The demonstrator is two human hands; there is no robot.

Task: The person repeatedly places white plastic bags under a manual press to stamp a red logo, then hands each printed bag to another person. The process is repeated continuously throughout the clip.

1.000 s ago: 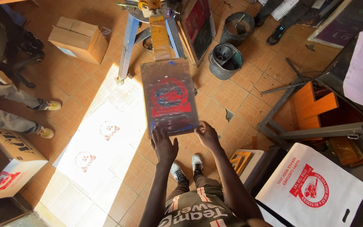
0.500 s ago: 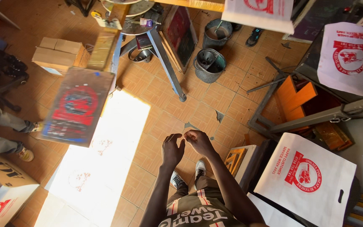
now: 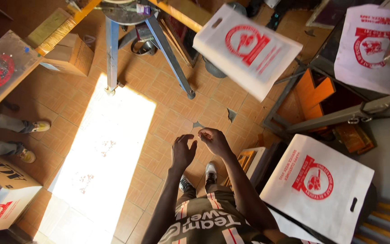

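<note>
Both hands empty: left hand (image 3: 183, 151) and right hand (image 3: 214, 141) hang with fingers loosely spread, below the blue stand (image 3: 112, 49). 1 printed white bag (image 3: 247, 49) sits on the arm right of that stand, unclaimed; the red-inked screen (image 3: 1, 72) sits far left of it.

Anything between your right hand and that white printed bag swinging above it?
Nothing: in the head view, only bare tiled floor shows between the right hand and the white printed bag, with a small dark scrap lying on it.
</note>
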